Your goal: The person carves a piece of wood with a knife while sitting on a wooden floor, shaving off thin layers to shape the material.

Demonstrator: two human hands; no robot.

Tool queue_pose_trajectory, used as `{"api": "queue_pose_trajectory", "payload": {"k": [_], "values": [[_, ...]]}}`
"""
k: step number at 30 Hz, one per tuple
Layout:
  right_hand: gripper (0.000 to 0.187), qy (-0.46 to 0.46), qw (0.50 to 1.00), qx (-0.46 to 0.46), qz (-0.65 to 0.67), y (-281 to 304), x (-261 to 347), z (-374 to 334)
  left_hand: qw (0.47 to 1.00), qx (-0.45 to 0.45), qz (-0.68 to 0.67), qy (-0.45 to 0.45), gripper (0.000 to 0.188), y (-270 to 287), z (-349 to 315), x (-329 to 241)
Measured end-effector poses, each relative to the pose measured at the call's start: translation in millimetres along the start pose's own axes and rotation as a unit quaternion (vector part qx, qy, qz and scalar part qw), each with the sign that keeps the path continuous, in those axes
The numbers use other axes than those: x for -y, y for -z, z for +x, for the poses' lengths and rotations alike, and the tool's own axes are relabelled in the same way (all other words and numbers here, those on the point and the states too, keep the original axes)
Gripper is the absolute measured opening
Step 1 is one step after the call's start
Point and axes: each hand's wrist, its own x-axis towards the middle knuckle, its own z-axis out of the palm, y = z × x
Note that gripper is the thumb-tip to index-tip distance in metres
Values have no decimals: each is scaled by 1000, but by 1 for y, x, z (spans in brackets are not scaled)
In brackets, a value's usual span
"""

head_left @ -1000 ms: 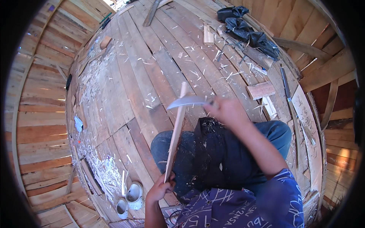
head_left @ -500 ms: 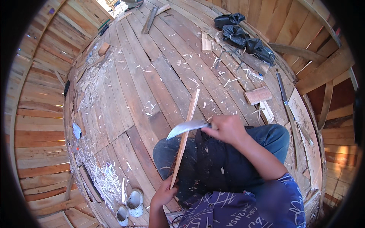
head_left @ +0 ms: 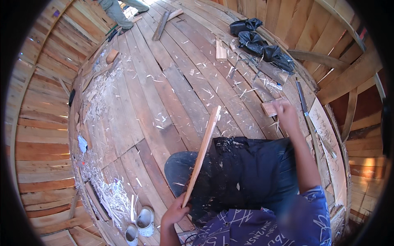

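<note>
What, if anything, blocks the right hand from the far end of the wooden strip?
Nothing visible does. Only open space over the floorboards separates the right hand, seen against a wood block, from the far end of the wooden strip, whose near end the left hand grips.

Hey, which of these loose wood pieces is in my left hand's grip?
The long, narrow, pale wooden strip, extending away from your left hand's grip; others, like the short reddish-brown wooden block, lie on the brown plank floor.

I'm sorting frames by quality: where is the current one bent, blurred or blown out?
Head view: planks look bowed; head view: white glare beside a co-worker's legs; head view: a hazy patch blurs part of the shirt, while the stick looks fairly sharp.
</note>
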Motion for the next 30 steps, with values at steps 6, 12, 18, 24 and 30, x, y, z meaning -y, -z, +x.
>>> {"api": "queue_pose_trajectory", "payload": {"k": [6,12,18,24,30], "values": [[47,24,992,26,123,3,18,-96,981,164,-86,50,29,24,0,-11],[43,88,947,203,234,-9,98,-131,996,63,-51,36,30,20,-16,-5],[49,326,905,266,66,-21,154,-140,971,-110,210,-45,31,4,-16,-16],[52,141,988,70,-6,-44,98,-40,951,-187,225,-100,36,-6,-6,0],[52,61,996,66,30,-2,88,-52,926,-216,283,-126,38,-11,-10,0]]}}
